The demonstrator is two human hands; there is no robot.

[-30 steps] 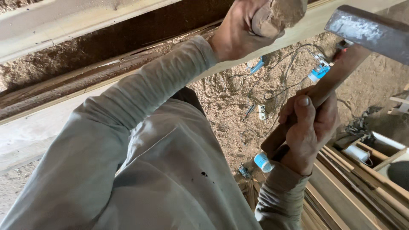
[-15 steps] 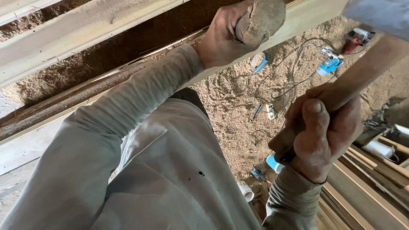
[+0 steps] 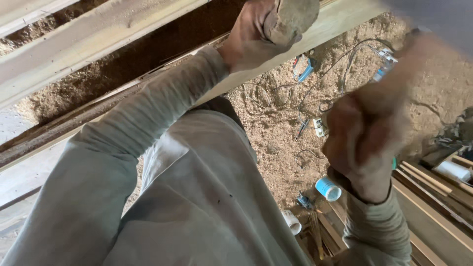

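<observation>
Wooden hammer handle point(image 3: 394, 74), blurred, rises at upper right, gripped in the closed right hand point(image 3: 367, 143). Left hand point(image 3: 256, 32) is clenched around a rounded grey-brown block point(image 3: 293, 17) against the pale timber beam point(image 3: 345, 19). Advisable: keep the block steady, strike squarely, wrist firm.

Two hands up: left point(image 3: 256, 34), right point(image 3: 367, 143). One wooden handle point(image 3: 409, 69), blurred. One blue-capped white tube point(image 3: 328, 188), one white roll point(image 3: 292, 222), one tangle of wires point(image 3: 315, 93) on the sawdust floor point(image 3: 276, 148), two pale boards point(image 3: 98, 44) overhead
</observation>
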